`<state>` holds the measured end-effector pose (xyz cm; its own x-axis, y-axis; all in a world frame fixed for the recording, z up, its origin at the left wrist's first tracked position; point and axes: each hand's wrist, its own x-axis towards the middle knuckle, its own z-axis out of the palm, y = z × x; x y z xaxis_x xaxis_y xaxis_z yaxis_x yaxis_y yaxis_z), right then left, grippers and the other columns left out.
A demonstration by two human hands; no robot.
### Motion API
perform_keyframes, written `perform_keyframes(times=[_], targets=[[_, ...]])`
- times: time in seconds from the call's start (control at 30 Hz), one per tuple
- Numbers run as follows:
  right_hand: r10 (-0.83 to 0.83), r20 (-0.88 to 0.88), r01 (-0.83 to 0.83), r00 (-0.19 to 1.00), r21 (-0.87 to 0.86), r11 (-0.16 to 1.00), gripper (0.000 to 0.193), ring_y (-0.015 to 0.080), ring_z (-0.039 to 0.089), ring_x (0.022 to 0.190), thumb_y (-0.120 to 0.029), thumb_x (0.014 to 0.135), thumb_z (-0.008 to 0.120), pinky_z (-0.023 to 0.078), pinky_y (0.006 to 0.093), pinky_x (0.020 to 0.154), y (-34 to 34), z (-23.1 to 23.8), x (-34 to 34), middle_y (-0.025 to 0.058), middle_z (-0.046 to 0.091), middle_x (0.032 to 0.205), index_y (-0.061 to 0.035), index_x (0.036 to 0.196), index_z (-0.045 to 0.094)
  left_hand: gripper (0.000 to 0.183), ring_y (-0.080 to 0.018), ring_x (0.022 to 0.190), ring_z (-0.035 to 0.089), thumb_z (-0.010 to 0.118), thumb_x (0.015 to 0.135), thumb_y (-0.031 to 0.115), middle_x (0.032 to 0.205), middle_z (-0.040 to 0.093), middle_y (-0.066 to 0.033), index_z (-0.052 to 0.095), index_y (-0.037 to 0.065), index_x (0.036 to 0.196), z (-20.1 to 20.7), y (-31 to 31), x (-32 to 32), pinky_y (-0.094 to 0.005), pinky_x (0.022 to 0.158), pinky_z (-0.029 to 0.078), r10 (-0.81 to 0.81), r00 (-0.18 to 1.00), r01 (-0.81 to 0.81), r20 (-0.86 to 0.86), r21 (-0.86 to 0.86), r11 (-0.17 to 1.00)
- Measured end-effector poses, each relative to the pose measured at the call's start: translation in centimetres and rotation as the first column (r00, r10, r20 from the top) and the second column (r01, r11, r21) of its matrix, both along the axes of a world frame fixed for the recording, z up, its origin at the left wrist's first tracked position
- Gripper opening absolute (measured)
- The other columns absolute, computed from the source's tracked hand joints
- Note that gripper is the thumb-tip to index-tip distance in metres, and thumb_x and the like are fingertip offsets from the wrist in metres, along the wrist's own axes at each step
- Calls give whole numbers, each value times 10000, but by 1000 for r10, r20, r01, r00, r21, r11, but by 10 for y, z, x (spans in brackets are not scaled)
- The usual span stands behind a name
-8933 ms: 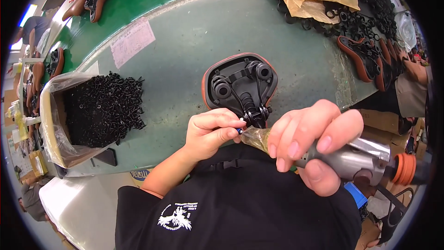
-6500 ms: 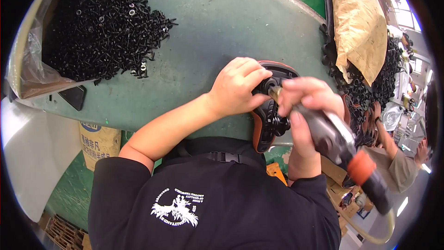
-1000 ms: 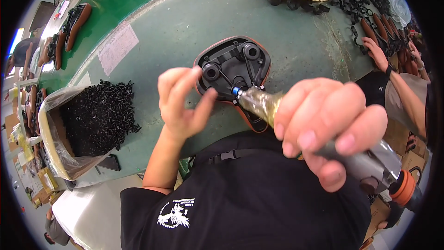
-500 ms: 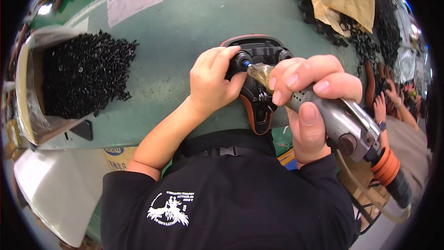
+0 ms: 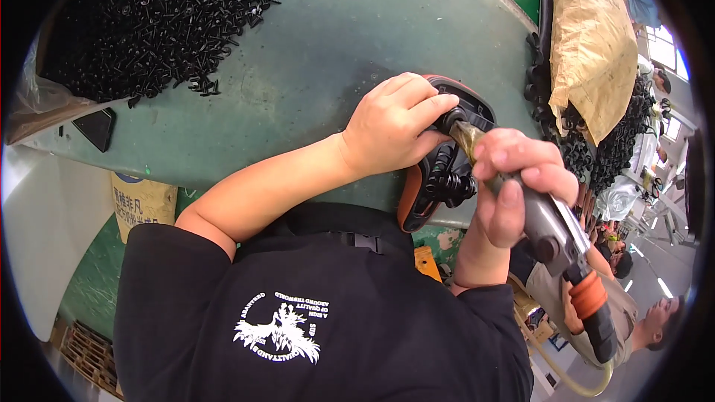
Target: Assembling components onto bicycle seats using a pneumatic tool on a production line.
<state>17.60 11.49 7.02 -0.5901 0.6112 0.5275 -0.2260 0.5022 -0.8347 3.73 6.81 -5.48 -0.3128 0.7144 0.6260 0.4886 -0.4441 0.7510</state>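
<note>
Right of centre, the left hand (image 5: 395,125) grips the saddle (image 5: 424,195), the right (image 5: 521,164) a driver (image 5: 551,229); fastening looks unfinished.

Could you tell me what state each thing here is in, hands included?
Left hand: gripping the saddle
Right hand: wrapped around the driver
Bicycle saddle: upside down
Power driver: held, tip at the saddle's underside
Black screws: loose, heaped
Paper bag: lying down, creased
Belt buckle: fastened
</note>
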Motion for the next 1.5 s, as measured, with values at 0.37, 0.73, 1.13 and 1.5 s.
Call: perform_keyframes(times=[0.37, 0.73, 1.13, 1.5], targets=[[26, 64, -24, 998, -33, 999, 310, 222, 660, 801, -23, 950, 678, 583, 416, 780, -3, 10, -6, 275, 641, 1202, -64, 1198, 498, 504, -315, 918, 699, 868, 627, 89, 987, 688, -107, 717, 40, 1105, 7, -12, -10, -412, 796, 597, -11, 997, 9, -79, -30, 1000], [12, -272, -36, 962, -82, 996, 268, 194, 611, 627, -62, 902, 649, 546, 395, 677, -21, 41, 48, 182, 624, 1069, -81, 1127, 505, 255, -330, 908, 644, 825, 824, 84, 996, 672, -125, 685, 38, 1032, 15, -116, -145, -417, 772, 537, 200, 840, -400, -504, -325, 857], [119, -392, -154, 912, -60, 986, 296, 193, 663, 683, -32, 907, 676, 575, 379, 664, -24, 64, 81, 160, 644, 1071, -74, 1152, 514, 51, -227, 1012, 711, 602, 1036, -23, 1163, 723, -201, 587, 4, 1076, 54, -75, -86, -371, 878, 590, -287, 737, 475, 612, -167, 864], [12, -484, -42, 875, -51, 998, 275, 177, 689, 658, -22, 909, 686, 607, 330, 607, -46, 60, 112, 116, 644, 1026, -69, 1115, 510, 204, -184, 890, 712, 795, 880, -59, 1024, 732, -137, 788, -44, 1083, 75, -27, 25, -304, 794, 599, -546, 208, 924, 812, 20, 382]])
